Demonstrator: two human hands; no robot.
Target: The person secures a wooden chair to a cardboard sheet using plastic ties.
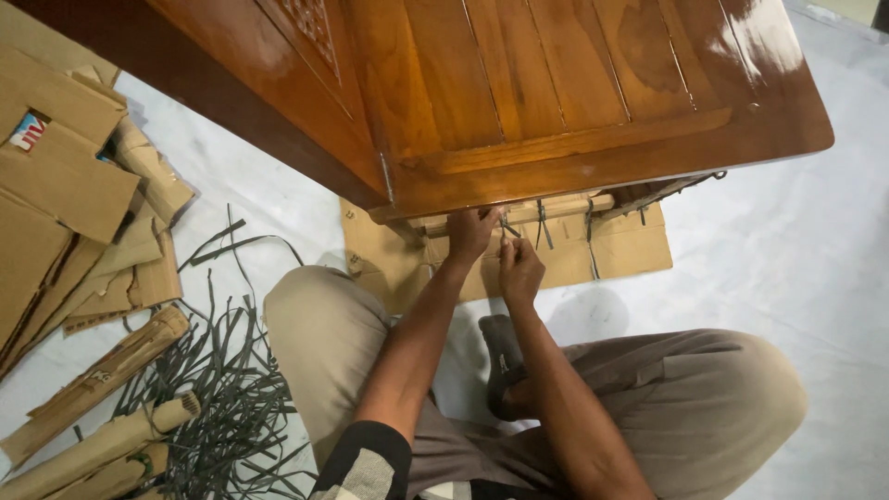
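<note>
Person sits cross-legged on a white floor sheet (pixel 796 250), both arms reaching fwd under the bottom edge of a glossy brown wooden door (pixel 574 93) that fills the top of the view. Left hand (pixel 470 231) is up against the door's lower edge, fingers curled and pressed together on a cardboard-wrapped bar (pixel 528 211) just below the wood. Right hand (pixel 520 268) sits just beside it, a bit lower, fingers bunched and pinching a dark plastic strap (pixel 508 227) that runs over that bar. Can't tell exactly which fingertips are doing the pinch, too small. More dark straps (pixel 589 236) hang over the cardboard further right.

Under the door lies a flat cardboard sheet (pixel 630 250), touching the floor sheet.

Left side of the view: a loose pile of cut dark straps (pixel 231 398) spread near the person's left knee (pixel 319 324). Beside that pile, some rolled cardboard tubes (pixel 102 380) lie at a slant, and behind them a stack of flattened cardboard boxes (pixel 56 185). Person wears khaki trousers, and a dark sock (pixel 505 356) shows between the legs.
</note>
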